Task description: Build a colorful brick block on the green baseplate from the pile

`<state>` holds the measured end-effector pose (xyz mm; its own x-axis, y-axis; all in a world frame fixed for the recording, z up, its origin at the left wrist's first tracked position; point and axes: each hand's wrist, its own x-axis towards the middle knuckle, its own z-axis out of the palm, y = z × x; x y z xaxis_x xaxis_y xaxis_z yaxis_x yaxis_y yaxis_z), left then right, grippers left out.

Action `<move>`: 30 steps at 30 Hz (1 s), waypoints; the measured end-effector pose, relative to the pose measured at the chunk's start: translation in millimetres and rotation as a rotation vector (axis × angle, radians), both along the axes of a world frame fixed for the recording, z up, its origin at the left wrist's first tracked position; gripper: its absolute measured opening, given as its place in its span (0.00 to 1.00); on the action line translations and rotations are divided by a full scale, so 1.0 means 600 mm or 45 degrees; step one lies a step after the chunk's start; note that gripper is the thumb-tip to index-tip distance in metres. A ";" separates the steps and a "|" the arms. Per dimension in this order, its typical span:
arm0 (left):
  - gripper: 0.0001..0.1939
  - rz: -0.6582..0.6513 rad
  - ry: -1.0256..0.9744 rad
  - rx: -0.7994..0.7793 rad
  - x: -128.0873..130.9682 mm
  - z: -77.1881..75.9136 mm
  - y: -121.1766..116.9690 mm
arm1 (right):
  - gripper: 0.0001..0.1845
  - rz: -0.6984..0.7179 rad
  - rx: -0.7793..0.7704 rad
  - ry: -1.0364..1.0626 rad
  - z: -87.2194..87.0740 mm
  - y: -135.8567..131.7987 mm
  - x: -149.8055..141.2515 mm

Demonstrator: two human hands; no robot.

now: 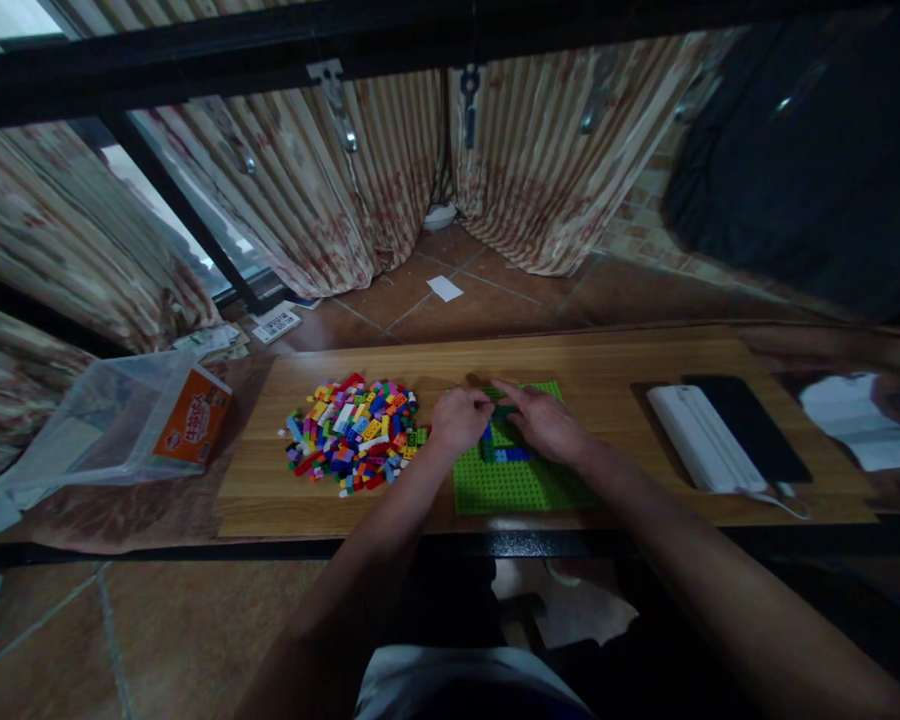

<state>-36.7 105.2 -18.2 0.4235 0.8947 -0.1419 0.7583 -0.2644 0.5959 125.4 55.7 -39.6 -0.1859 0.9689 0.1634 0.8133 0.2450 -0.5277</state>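
A bright green baseplate lies on the wooden board, with blue bricks set on it in an angled line. Over its upper left part, my left hand is closed in a pinch; whatever sits between its fingertips is too small to make out. My right hand rests above the plate's right side, fingers stretched out toward the left hand and close to a dark green brick. Left of the plate spreads a heap of mixed coloured bricks.
A clear plastic bin with an orange label stands left of the wooden board. Toward the right end lie a white oblong device with a cable and a dark flat slab. White crumpled paper is beyond them.
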 end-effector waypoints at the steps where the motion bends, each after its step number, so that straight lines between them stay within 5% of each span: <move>1: 0.14 -0.004 0.007 0.000 0.000 0.000 0.001 | 0.35 -0.001 0.003 -0.009 -0.002 0.000 0.001; 13: 0.12 -0.006 0.017 -0.002 0.007 0.006 0.001 | 0.34 -0.073 0.016 -0.041 -0.016 -0.001 -0.004; 18: 0.11 0.036 -0.010 -0.073 0.012 0.003 0.006 | 0.33 -0.040 -0.044 0.159 -0.005 -0.005 0.008; 30: 0.11 0.084 -0.049 -0.173 0.021 0.000 0.013 | 0.09 -0.046 -0.014 0.438 -0.016 0.001 0.033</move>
<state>-24.4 112.8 -18.5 0.3719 0.8944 -0.2485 0.7472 -0.1296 0.6519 145.0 56.1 -49.4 -0.0870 0.9759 0.2000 0.5953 0.2119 -0.7751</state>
